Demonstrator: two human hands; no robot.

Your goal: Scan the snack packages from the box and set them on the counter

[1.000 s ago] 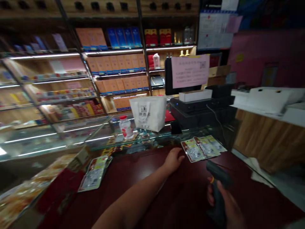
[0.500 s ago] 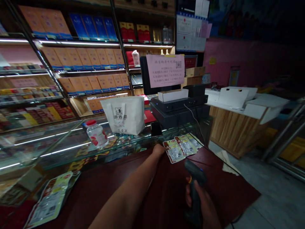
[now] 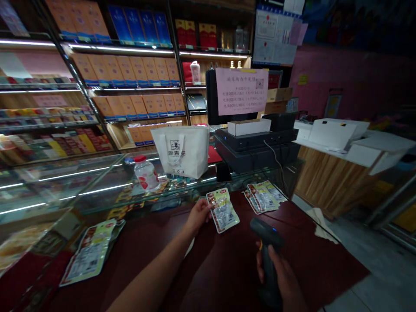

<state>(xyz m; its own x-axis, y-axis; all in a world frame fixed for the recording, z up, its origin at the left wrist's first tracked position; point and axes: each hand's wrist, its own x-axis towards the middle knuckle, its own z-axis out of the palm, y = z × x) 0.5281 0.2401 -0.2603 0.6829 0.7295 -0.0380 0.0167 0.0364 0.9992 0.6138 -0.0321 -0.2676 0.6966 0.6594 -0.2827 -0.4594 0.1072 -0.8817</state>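
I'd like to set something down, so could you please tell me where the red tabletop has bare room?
The tabletop is bare between the leftmost foil pouch and the left forearm, and between the barcode scanner and the tabletop's right edge. Its back is crowded: the left hand holds one pouch near several overlapping pouches.

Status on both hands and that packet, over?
Left hand holds packet by its left edge. Right hand grips scanner. Packet pile lies to the right. Nothing seen between packet and scanner.
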